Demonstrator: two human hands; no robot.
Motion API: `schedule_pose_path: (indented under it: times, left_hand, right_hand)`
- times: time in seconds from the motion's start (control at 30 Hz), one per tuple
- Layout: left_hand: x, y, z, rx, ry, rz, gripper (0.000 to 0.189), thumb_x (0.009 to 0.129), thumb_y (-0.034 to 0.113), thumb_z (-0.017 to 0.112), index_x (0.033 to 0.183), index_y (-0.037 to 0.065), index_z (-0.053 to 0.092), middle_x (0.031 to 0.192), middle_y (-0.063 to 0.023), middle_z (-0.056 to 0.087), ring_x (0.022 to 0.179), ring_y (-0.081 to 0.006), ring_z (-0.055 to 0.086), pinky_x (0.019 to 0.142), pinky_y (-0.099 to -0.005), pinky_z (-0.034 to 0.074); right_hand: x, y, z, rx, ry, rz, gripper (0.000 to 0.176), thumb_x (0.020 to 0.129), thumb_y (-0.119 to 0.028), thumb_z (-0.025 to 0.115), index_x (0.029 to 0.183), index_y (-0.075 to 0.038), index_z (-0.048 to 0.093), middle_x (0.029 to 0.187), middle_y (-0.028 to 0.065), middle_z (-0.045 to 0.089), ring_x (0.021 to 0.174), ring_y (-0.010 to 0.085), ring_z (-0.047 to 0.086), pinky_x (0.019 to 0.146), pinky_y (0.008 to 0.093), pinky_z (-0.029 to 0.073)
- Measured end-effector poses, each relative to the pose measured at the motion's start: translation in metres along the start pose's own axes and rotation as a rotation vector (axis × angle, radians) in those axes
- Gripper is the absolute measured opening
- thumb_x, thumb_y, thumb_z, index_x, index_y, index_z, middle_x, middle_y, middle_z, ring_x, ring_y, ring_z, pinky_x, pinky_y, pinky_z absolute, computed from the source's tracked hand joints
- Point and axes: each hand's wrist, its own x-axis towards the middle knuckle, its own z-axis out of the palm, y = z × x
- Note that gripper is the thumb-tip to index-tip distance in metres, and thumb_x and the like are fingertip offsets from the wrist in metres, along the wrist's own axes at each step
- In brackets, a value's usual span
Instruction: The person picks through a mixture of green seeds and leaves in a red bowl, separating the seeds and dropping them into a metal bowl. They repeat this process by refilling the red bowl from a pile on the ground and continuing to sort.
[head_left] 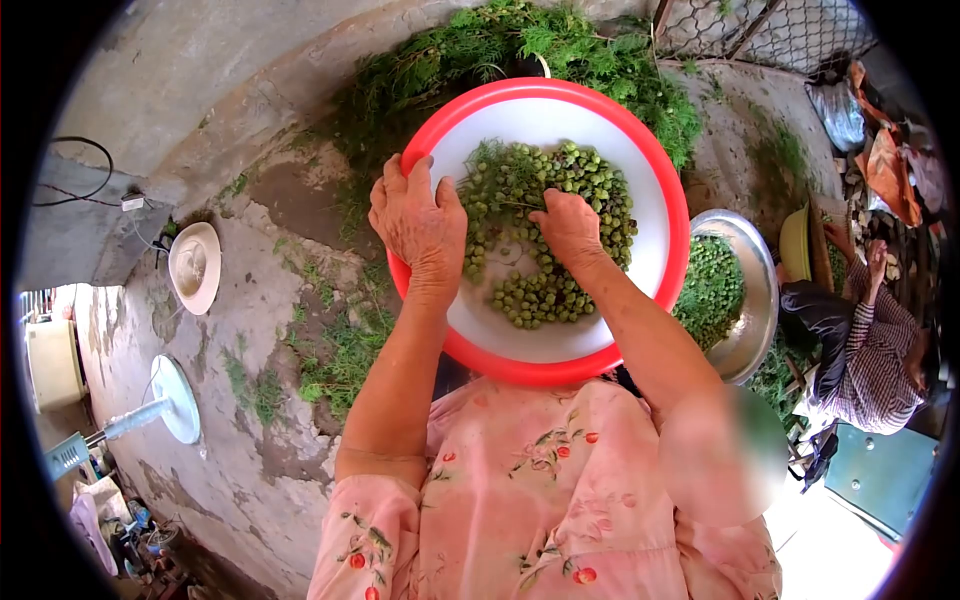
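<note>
A white basin with a red rim (pixel 553 374) holds a heap of round green fruits (pixel 545 300) with some feathery green sprigs (pixel 487 170) among them. On the basin's left rim rests my left hand (pixel 420 218), its fingers apart and curled over the edge. My right hand (pixel 570 226) is inside the basin, over the fruits, with its fingers pressed together on a thin green stem (pixel 517 204).
To the right stands a metal bowl (pixel 765 305) of small green pieces. Beyond it a person (pixel 880 360) sits beside a yellow basin (pixel 796 243). Cut greenery (pixel 610 65) lies behind the basin. A straw hat (pixel 195 268) and a fan (pixel 176 398) are at the left.
</note>
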Motion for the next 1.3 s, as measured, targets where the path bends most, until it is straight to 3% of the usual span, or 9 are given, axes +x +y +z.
schedule_pose_path:
  times: [0.03, 0.23, 0.33, 0.47, 0.5, 0.7, 0.9, 1.1, 1.3]
  left_hand:
    - [0.000, -0.001, 0.001, 0.000, -0.001, -0.003, 0.032, 0.074, 0.021, 0.068, 0.105, 0.013, 0.063, 0.124, -0.0108, 0.052, 0.114, -0.0316, 0.045, 0.093, -0.0443, 0.035]
    - [0.001, 0.001, 0.002, 0.021, -0.027, -0.019, 0.033, 0.073, 0.021, 0.068, 0.105, 0.014, 0.063, 0.125, -0.0106, 0.051, 0.114, -0.0311, 0.045, 0.094, -0.0442, 0.035]
    - [0.001, 0.002, 0.001, 0.051, -0.052, -0.010, 0.034, 0.073, 0.021, 0.068, 0.105, 0.013, 0.063, 0.127, -0.0107, 0.050, 0.114, -0.0311, 0.044, 0.094, -0.0441, 0.034]
    - [0.003, 0.000, 0.005, 0.063, -0.082, -0.011, 0.034, 0.073, 0.021, 0.068, 0.105, 0.013, 0.063, 0.127, -0.0110, 0.048, 0.116, -0.0316, 0.043, 0.095, -0.0441, 0.033]
    - [0.004, 0.000, 0.006, 0.068, -0.084, -0.008, 0.033, 0.073, 0.021, 0.068, 0.105, 0.013, 0.063, 0.127, -0.0111, 0.048, 0.116, -0.0317, 0.043, 0.095, -0.0440, 0.033]
    - [0.002, 0.000, 0.004, 0.085, -0.090, 0.010, 0.033, 0.073, 0.021, 0.068, 0.105, 0.013, 0.063, 0.128, -0.0116, 0.048, 0.117, -0.0317, 0.042, 0.096, -0.0442, 0.033]
    - [0.003, 0.001, 0.003, 0.073, -0.099, 0.012, 0.034, 0.072, 0.022, 0.069, 0.104, 0.013, 0.063, 0.129, -0.0118, 0.047, 0.117, -0.0322, 0.042, 0.096, -0.0446, 0.033]
    - [0.003, 0.001, 0.002, 0.077, -0.101, 0.027, 0.034, 0.072, 0.022, 0.068, 0.104, 0.011, 0.064, 0.129, -0.0158, 0.046, 0.116, -0.0332, 0.042, 0.095, -0.0449, 0.034]
    - [0.003, 0.002, 0.002, 0.074, -0.099, 0.008, 0.033, 0.072, 0.021, 0.068, 0.103, 0.011, 0.065, 0.129, -0.0165, 0.046, 0.117, -0.0337, 0.042, 0.095, -0.0449, 0.034]
  right_hand:
    - [0.004, -0.005, -0.004, -0.109, -0.139, 0.021, 0.018, 0.079, -0.022, 0.062, 0.087, -0.006, 0.062, 0.085, 0.0131, 0.064, 0.082, 0.0300, 0.063, 0.067, 0.0391, 0.051]
    - [0.006, -0.001, -0.011, -0.066, -0.091, 0.050, 0.023, 0.073, -0.022, 0.070, 0.086, -0.004, 0.064, 0.077, 0.0115, 0.064, 0.073, 0.0273, 0.064, 0.066, 0.0379, 0.051]
    - [0.004, 0.016, -0.014, 0.164, 0.092, 0.014, 0.022, 0.073, -0.017, 0.066, 0.090, -0.003, 0.065, 0.072, 0.0075, 0.064, 0.065, 0.0181, 0.063, 0.063, 0.0319, 0.051]
    - [-0.004, 0.034, -0.035, 1.242, -0.199, 0.466, 0.015, 0.077, -0.014, 0.064, 0.087, -0.003, 0.063, 0.064, -0.0015, 0.054, 0.048, 0.0112, 0.048, 0.044, 0.0266, 0.040]
    - [-0.007, 0.030, -0.037, 1.330, -0.159, 0.497, 0.014, 0.079, -0.014, 0.064, 0.088, -0.004, 0.062, 0.065, -0.0001, 0.053, 0.045, 0.0111, 0.044, 0.041, 0.0255, 0.033]
    - [-0.014, 0.031, -0.038, 1.500, -0.166, 0.498, 0.013, 0.080, -0.013, 0.063, 0.090, -0.003, 0.062, 0.071, 0.0032, 0.056, 0.049, 0.0132, 0.050, 0.044, 0.0258, 0.039]
    - [-0.018, 0.022, -0.051, 1.538, -0.084, 0.540, 0.014, 0.082, -0.011, 0.062, 0.092, -0.002, 0.062, 0.074, 0.0055, 0.061, 0.053, 0.0148, 0.057, 0.043, 0.0265, 0.041]
    - [-0.013, 0.039, -0.025, 0.815, 0.012, 0.214, 0.015, 0.079, -0.008, 0.064, 0.091, 0.002, 0.064, 0.068, 0.0043, 0.061, 0.052, 0.0101, 0.056, 0.046, 0.0244, 0.045]
    - [-0.010, 0.037, -0.019, 0.741, -0.005, 0.192, 0.017, 0.077, -0.005, 0.065, 0.093, 0.001, 0.065, 0.072, 0.0062, 0.064, 0.052, 0.0120, 0.057, 0.052, 0.0255, 0.048]
